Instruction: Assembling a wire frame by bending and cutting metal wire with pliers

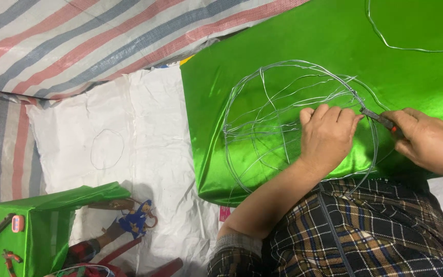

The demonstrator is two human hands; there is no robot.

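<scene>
Plaid sleeve (344, 231) fills the bottom right, closest to the lens. Left hand (328, 134) is curled shut around the wire frame (283, 128), a rounded cage of thin silver wire lying on shiny green fabric (334, 46) (loose wire loop (411, 48) up by its top right edge). Right hand (429, 141) is closed on small pliers (383, 120), whose tip meets the frame's rim. Green box (32, 225) sits bottom left, on a white sheet (144, 133) with a faint drawn circle, striped tarp (78, 36) beyond. Open room left of the fabric.
</scene>
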